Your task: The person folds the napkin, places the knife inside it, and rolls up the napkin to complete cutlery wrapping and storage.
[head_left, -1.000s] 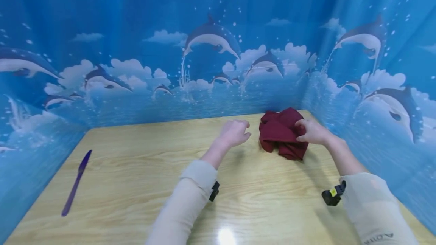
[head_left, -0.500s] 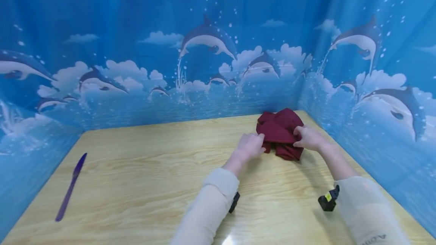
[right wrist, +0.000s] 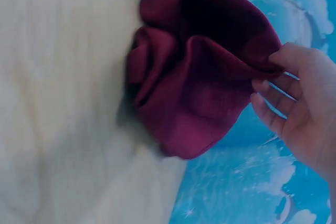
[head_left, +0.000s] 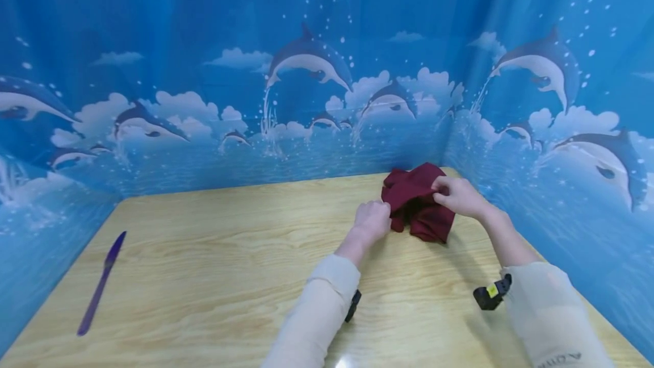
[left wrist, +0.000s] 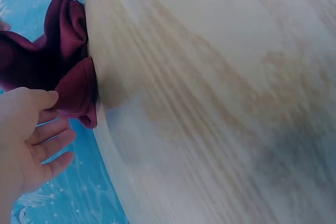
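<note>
A crumpled dark red cloth (head_left: 421,203) lies near the back right corner of the table. At its left side my left hand (head_left: 373,219) pinches an edge between thumb and index finger; in the left wrist view the other fingers of that hand (left wrist: 23,135) are spread apart below the cloth (left wrist: 76,87). My right hand (head_left: 460,196) pinches the cloth's upper right part and lifts a fold of it. Seen from the right wrist, thumb and fingertips of the right hand (right wrist: 304,98) grip the raised edge, and the cloth (right wrist: 205,98) gapes into a dark hollow between the hands.
A purple plastic knife (head_left: 102,283) lies at the left of the wood-grain table (head_left: 214,266). Blue curtains (head_left: 214,72) printed with dolphins stand along the back and both sides. A small black wrist camera (head_left: 492,293) sits at the right sleeve.
My left hand has moved right to the cloth and taken hold of its left edge. The right hand has raised its part of the cloth a little, opening a fold.
</note>
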Demonstrator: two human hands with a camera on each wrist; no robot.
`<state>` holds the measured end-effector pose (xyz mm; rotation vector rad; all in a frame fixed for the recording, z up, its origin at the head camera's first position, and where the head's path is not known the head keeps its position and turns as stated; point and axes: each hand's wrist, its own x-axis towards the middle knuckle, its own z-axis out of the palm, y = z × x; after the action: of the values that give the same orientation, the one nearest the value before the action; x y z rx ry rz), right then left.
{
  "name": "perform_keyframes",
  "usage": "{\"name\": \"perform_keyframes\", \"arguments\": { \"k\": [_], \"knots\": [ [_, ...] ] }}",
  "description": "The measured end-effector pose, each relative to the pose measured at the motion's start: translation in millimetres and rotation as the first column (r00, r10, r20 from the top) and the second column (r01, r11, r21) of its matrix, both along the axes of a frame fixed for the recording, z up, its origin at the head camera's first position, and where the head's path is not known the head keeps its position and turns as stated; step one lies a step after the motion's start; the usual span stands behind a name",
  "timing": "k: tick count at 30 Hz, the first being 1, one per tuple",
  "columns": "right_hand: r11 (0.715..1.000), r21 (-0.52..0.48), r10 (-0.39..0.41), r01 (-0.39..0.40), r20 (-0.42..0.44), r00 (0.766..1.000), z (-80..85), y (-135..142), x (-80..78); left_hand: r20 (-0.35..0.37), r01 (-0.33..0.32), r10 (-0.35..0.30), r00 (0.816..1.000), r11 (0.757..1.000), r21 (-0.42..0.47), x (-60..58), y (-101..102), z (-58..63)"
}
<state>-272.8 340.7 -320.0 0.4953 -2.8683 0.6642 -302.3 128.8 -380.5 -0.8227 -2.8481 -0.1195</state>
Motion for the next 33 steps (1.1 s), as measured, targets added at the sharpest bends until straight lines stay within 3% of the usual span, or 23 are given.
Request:
{"name": "perform_keyframes", "arguments": {
  "k": [4, 10, 14, 17, 23, 33],
  "knots": [
    [0.999, -0.052, -0.015, 0.014, -0.026, 1.000, 14.2, -13, 1.6, 0.013, -0.014, 0.013, 1.000, 0.998, 0.064, -3.0, -3, 0.9],
    [0.997, -0.071, -0.022, 0.018, -0.064, 0.998, 19.4, -29, -3.4, 0.069, -0.070, 0.057, 0.996, 0.976, 0.208, -8.9, -16, 8.8],
    [0.999, -0.030, -0.036, 0.034, -0.082, 0.996, 17.3, -34, -7.4, 0.113, -0.127, 0.098, 0.989, 0.950, 0.287, -17.9, -33, 18.4],
    [0.997, 0.061, -0.035, 0.042, -0.099, 0.994, 13.8, -37, -9.9, 0.131, -0.165, 0.128, 0.983, 0.931, 0.325, -23.9, -45, 26.9],
    [0.976, 0.215, -0.027, 0.045, -0.085, 0.996, 0.9, -46, -14.7, 0.069, -0.172, 0.157, 0.985, 0.908, 0.382, -30.1, -62, 41.7],
    [0.942, 0.240, -0.218, 0.236, -0.099, 0.971, -19.5, -57, -15.3, 0.014, -0.172, 0.184, 0.983, 0.886, 0.431, -30.3, -78, 61.0]
  ]
}}
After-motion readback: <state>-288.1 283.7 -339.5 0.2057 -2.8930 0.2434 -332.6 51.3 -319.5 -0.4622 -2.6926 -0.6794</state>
